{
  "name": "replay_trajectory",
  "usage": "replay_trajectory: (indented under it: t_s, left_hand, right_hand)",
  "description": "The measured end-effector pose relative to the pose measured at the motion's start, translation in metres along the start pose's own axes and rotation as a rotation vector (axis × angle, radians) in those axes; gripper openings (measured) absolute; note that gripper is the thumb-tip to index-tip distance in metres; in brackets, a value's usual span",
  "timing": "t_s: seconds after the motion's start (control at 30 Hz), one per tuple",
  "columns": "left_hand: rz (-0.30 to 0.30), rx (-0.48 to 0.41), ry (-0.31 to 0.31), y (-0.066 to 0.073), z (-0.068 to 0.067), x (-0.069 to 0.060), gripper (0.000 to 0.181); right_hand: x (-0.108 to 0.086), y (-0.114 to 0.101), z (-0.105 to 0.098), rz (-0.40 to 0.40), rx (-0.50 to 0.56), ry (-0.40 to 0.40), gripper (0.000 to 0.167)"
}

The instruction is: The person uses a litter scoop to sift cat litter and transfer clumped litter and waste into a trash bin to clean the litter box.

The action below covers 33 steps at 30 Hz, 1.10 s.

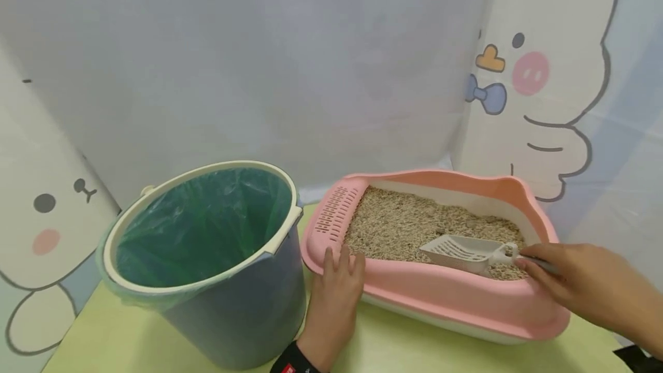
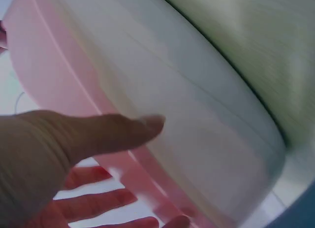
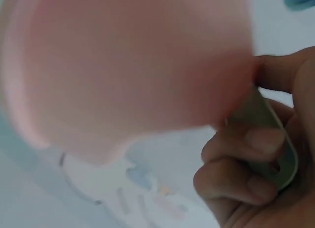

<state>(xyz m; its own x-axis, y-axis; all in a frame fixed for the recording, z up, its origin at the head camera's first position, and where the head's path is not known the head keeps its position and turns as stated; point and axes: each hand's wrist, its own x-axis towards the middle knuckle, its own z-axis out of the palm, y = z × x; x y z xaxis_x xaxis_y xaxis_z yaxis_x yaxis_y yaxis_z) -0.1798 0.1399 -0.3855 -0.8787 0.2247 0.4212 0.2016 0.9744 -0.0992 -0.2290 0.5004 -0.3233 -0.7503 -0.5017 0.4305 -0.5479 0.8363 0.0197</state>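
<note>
A pink and white cat litter box (image 1: 456,295) holds tan pellet litter (image 1: 393,220). My right hand (image 1: 595,284) grips the grey handle (image 3: 257,112) of a slotted litter scoop (image 1: 458,249) over the box's near right part; in the right wrist view, the fingers curl round it. Whether litter lies in the scoop is hard to tell. My left hand (image 1: 336,295) rests its straight fingers on the box's near left rim. In the left wrist view, the left thumb (image 2: 118,134) stretches across the box's outer side.
Left of the box stands a blue-grey bin (image 1: 248,309) lined with a green plastic bag (image 1: 207,229), its mouth facing up. Both stand on a yellow-green table (image 1: 124,338). Behind hangs a pale curtain (image 1: 311,62) with cartoon animals. The bin is close beside my left hand.
</note>
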Motion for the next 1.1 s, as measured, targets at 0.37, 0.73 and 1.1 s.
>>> replay_trajectory:
  t_s: [0.37,0.73,1.1]
  left_hand:
    - [0.039,0.154,0.197,0.044,0.015,-0.018,0.096]
    - [0.012,0.159,0.226,0.057,0.013,-0.007,0.084]
    - [-0.054,0.033,0.096,0.052,0.021,0.000,0.083]
  right_hand:
    - [0.015,0.063,0.026,-0.016,0.303,-0.132,0.013]
    - [0.016,0.069,0.012,0.087,0.275,-0.210,0.028]
    - [0.005,0.060,0.021,0.119,0.324,-0.203,0.026]
